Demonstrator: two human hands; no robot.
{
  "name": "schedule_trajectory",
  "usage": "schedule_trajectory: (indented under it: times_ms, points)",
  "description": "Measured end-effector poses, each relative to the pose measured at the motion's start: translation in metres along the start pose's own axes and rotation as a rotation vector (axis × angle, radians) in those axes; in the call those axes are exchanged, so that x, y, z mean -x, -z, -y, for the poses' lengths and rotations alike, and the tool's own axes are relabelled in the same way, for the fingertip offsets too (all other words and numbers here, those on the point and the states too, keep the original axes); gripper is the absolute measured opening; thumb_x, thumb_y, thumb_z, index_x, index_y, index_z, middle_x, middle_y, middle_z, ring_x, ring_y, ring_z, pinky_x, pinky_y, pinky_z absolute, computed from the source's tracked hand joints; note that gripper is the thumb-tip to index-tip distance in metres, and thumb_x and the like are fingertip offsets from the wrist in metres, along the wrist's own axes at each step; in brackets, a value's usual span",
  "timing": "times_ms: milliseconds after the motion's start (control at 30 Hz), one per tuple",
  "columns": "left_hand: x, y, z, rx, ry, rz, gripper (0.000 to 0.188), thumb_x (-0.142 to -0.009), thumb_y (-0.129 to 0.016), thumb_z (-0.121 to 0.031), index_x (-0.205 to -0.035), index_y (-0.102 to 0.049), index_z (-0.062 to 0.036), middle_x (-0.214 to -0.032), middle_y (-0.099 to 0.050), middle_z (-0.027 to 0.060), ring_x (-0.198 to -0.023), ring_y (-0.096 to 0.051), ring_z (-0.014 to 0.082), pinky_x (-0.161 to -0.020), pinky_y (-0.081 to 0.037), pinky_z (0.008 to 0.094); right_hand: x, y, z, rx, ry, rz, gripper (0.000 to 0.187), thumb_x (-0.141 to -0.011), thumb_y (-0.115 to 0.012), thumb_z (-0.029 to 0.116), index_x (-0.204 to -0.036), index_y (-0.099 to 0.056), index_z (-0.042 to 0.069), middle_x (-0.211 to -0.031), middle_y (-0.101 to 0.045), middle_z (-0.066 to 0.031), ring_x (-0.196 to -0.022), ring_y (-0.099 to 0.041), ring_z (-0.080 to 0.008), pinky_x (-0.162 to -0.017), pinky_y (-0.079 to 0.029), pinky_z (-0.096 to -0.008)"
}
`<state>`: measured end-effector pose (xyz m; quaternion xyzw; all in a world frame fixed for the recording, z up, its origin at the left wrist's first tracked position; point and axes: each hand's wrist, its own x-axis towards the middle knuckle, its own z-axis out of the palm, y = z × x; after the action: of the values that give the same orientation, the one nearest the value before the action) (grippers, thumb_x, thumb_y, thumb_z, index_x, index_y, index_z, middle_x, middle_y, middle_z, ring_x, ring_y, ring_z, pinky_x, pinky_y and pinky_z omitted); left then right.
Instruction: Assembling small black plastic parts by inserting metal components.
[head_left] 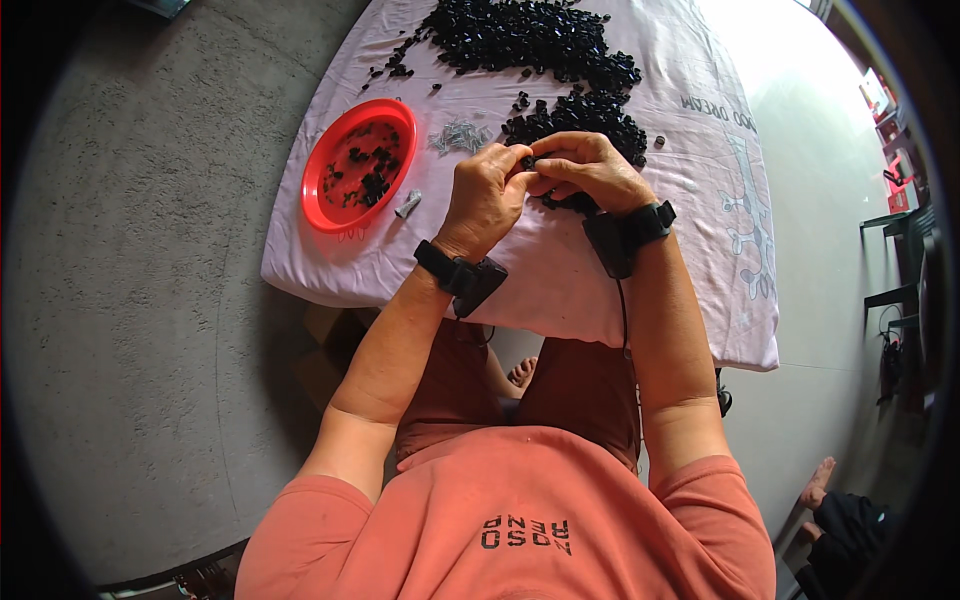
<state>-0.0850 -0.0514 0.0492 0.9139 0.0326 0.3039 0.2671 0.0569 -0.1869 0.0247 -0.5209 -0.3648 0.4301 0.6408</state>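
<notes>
Small black part (527, 161) pinched between left hand (487, 195) and right hand (590, 170), fingers closed, above worktop (560, 290) centre. Risk: slips, lost in black pile (575, 112) beneath.

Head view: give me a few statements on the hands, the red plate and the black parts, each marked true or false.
1. Both hands meet over the cloth, pinching a small black part. True.
2. The red plate lies to the right of the hands. False: it lies to their left.
3. The red plate is bare. False: a few black pieces lie in it.
4. A pile of black parts lies on the cloth beyond the hands. True.
5. The left hand rests in the lap, away from the right hand. False: it is up at the table, fingertips against the right hand's.
6. Small grey pieces lie between the plate and the pile. True.
</notes>
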Motion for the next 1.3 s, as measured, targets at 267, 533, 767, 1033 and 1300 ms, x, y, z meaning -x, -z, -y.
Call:
schedule_trajectory:
  times_ms: [267,533,767,1033,1300]
  points:
    - [-0.003,0.0,-0.005,0.052,0.002,-0.031,0.018,-0.083,-0.069,-0.002,-0.101,-0.069,-0.0015,-0.084,-0.067,0.0114,-0.073,-0.066,0.0227,-0.065,-0.051,0.0321,0.001,0.0,0.0,-0.014,0.02,0.014,0.034,-0.095,-0.067,0.023,-0.119,-0.064,0.0,-0.097,-0.073,-0.0099,-0.085,-0.072,-0.0166,-0.071,-0.057,-0.0251]
    - [0.007,-0.001,0.018,0.226,0.37,0.002,0.015,-0.087,-0.063,-0.003,-0.101,-0.064,0.0007,-0.085,-0.067,0.0101,-0.066,-0.067,0.0172,-0.063,-0.054,0.031,-0.002,0.007,-0.002,-0.063,0.131,-0.226,0.025,-0.096,-0.064,0.019,-0.113,-0.065,0.001,-0.093,-0.072,-0.0114,-0.08,-0.072,-0.0177,-0.071,-0.058,-0.0263]
    - [0.016,-0.002,0.029,0.177,0.406,0.162,0.01,-0.088,-0.064,-0.005,-0.097,-0.066,0.0001,-0.082,-0.064,0.0035,-0.066,-0.062,0.0118,-0.06,-0.05,0.0269,-0.002,0.01,-0.003,-0.079,0.127,-0.266,0.025,-0.094,-0.067,0.018,-0.113,-0.065,0.001,-0.095,-0.071,-0.012,-0.081,-0.072,-0.0185,-0.072,-0.058,-0.0262]
    - [0.016,-0.02,0.023,0.005,0.185,0.186,0.017,-0.078,-0.069,-0.002,-0.095,-0.074,-0.0062,-0.083,-0.064,0.0076,-0.072,-0.061,0.0174,-0.068,-0.05,0.0294,-0.004,0.011,-0.007,-0.071,0.123,-0.246,0.026,-0.094,-0.067,0.018,-0.113,-0.065,0.001,-0.095,-0.071,-0.012,-0.082,-0.072,-0.0181,-0.072,-0.058,-0.0255]
    - [0.015,-0.01,0.021,0.024,0.276,0.237,0.017,-0.072,-0.073,-0.001,-0.088,-0.067,-0.0039,-0.085,-0.063,0.013,-0.078,-0.064,0.0294,-0.073,-0.052,0.0373,-0.003,0.007,-0.003,-0.072,0.114,-0.234,0.028,-0.093,-0.068,0.019,-0.113,-0.065,-0.001,-0.095,-0.07,-0.0133,-0.081,-0.072,-0.0184,-0.072,-0.059,-0.0255]
